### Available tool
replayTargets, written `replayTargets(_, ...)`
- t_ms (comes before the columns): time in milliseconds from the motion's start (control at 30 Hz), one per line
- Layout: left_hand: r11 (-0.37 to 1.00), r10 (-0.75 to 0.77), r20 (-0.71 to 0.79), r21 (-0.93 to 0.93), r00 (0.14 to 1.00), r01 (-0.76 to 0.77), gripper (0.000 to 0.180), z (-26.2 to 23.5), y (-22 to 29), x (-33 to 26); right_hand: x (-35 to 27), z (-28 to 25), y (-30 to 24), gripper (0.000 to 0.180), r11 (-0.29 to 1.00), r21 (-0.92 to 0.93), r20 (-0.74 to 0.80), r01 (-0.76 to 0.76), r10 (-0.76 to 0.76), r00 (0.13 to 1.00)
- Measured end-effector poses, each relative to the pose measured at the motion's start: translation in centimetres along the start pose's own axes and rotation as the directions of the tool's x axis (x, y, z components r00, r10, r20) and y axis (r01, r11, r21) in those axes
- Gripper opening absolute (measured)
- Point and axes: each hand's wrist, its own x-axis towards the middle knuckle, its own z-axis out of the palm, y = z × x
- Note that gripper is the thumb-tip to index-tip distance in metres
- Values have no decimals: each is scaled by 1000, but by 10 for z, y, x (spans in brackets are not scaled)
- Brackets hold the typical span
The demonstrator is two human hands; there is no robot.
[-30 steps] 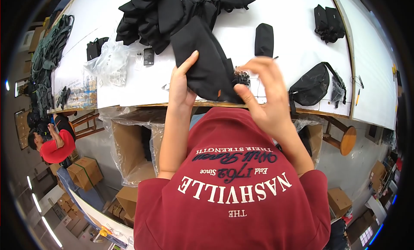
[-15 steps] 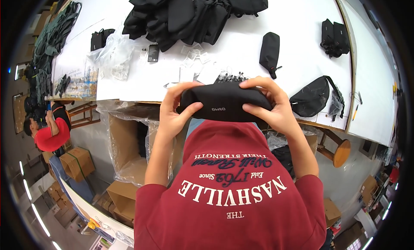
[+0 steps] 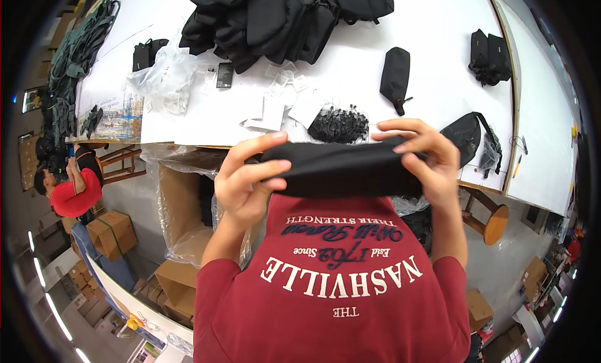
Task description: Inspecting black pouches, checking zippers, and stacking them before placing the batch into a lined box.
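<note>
A long black fabric pouch (image 3: pixel 344 169) is held level in front of my body, just off the table's near edge. My left hand (image 3: pixel 247 175) grips its left end, fingers over the top and thumb against the face. At the other end my right hand (image 3: pixel 429 153) pinches the pouch between thumb and fingers; it is slightly blurred. Just beyond the pouch lies a heap of small black tags or cords (image 3: pixel 340 124), with white paper slips (image 3: pixel 272 112) to its left. Another black pouch (image 3: pixel 395 78) rests farther off on the white table.
A big pile of black bags (image 3: pixel 263 25) covers the far middle of the table (image 3: pixel 350 69). Clear plastic (image 3: pixel 166 81) lies left, a black waist bag (image 3: pixel 463 134) right. Below stand an open carton (image 3: pixel 181 206) and a wooden stool (image 3: pixel 494 222). A person in red (image 3: pixel 75 188) is at far left.
The pouch has come down and nearer my body, and it has turned so its printed mark no longer shows. My fingers have shifted on both ends. The cord heap is now more visible.
</note>
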Motion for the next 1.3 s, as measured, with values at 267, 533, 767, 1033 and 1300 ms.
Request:
replayTargets(267,995,33,281,-102,959,-4,33,-22,17,10,-7,-5,-57,31,789,-501,408,356,-148,901)
replayTargets(533,734,-551,673,109,494,670,28,-32,44,49,-5,5,-63,26,350,-639,591,685,-346,729)
replayTargets(767,740,-557,741,237,375,630,22,-20,37,53,-16,-2,-78,33,861,-456,293,-224,383,876)
replayTargets(1033,619,-647,679,203,346,759,18,-25,38,68,-12,-4,-73,22,715,-636,122,-292,466,876)
replayTargets(1300,627,-573,714,66,402,776,15,-17,2,35,-24,-18,-17,20,792,-341,191,-506,586,787)
